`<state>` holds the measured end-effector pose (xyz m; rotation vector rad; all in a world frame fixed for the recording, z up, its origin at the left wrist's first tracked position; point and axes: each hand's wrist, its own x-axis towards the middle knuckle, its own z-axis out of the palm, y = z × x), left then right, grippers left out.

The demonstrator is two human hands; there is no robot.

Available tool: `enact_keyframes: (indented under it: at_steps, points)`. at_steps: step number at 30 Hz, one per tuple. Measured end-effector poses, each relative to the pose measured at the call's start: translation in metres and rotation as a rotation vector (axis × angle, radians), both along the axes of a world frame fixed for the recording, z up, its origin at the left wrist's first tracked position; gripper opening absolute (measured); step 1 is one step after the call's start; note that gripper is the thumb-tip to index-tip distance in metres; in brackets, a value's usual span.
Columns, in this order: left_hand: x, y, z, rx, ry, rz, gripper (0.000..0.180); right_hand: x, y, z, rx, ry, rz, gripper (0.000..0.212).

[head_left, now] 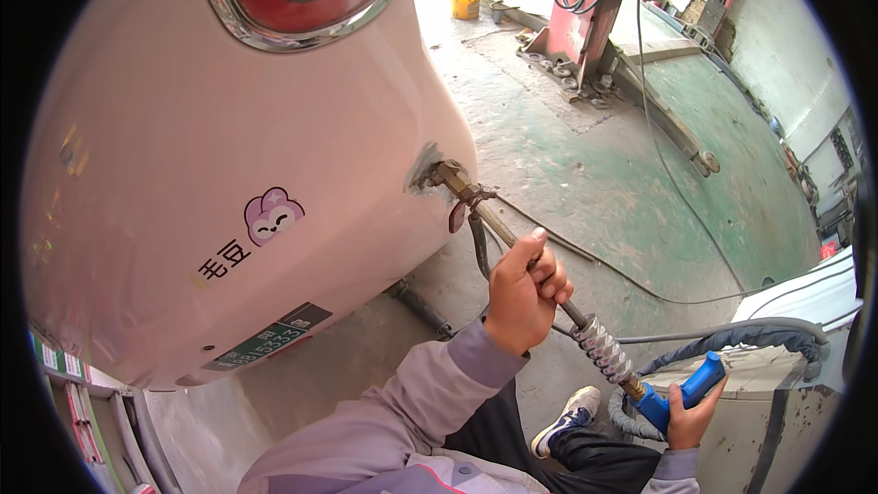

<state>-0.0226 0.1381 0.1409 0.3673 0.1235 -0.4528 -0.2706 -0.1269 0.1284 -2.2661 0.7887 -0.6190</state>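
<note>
A slide-hammer dent puller point(572, 309) runs slantwise from the pink car point(183, 110) down to the lower right. Its brass-coloured head point(453, 176) meets a bare, sanded patch point(422, 163) on the car's rear corner; the exact contact is too small to tell. My left hand point(523, 293) is closed around the rod, between the head and the ribbed silver weight point(602, 348). Lower right, my right hand point(692, 416) is wrapped around the puller's blue pistol grip point(702, 379). A dark cable point(479, 242) hangs from the head.
A worn cabinet-like machine point(759, 430) with thick hoses point(732, 334) stands at my right. A thin cable point(677, 183) crosses the green-grey floor. Farther off are a red lift post point(581, 9), its low metal arm point(663, 110) and a yellow bucket point(465, 2). My shoe point(567, 416) is below the tool.
</note>
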Motion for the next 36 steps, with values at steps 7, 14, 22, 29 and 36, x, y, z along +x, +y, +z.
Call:
enact_keyframes:
  at_steps: [7,14,22,29,36]
  points:
    - [0.020,0.001,-0.030,-0.521,-0.299,-0.272,0.053,-0.006,0.005,0.008,-0.073,-0.025,-0.012,0.104]
    - [0.030,-0.004,-0.044,-0.652,-0.491,-0.348,0.055,-0.005,0.001,-0.008,0.050,0.006,0.011,0.106]
    - [0.003,-0.006,0.006,0.134,0.117,0.020,0.055,-0.004,-0.025,-0.020,0.221,0.170,0.153,0.111]
    - [-0.005,-0.019,0.016,0.485,0.306,0.177,0.048,-0.007,-0.028,-0.054,0.278,0.336,0.271,0.112]
    - [-0.022,-0.011,0.030,0.502,0.269,0.161,0.041,-0.017,-0.034,-0.095,0.606,0.317,0.399,0.084]
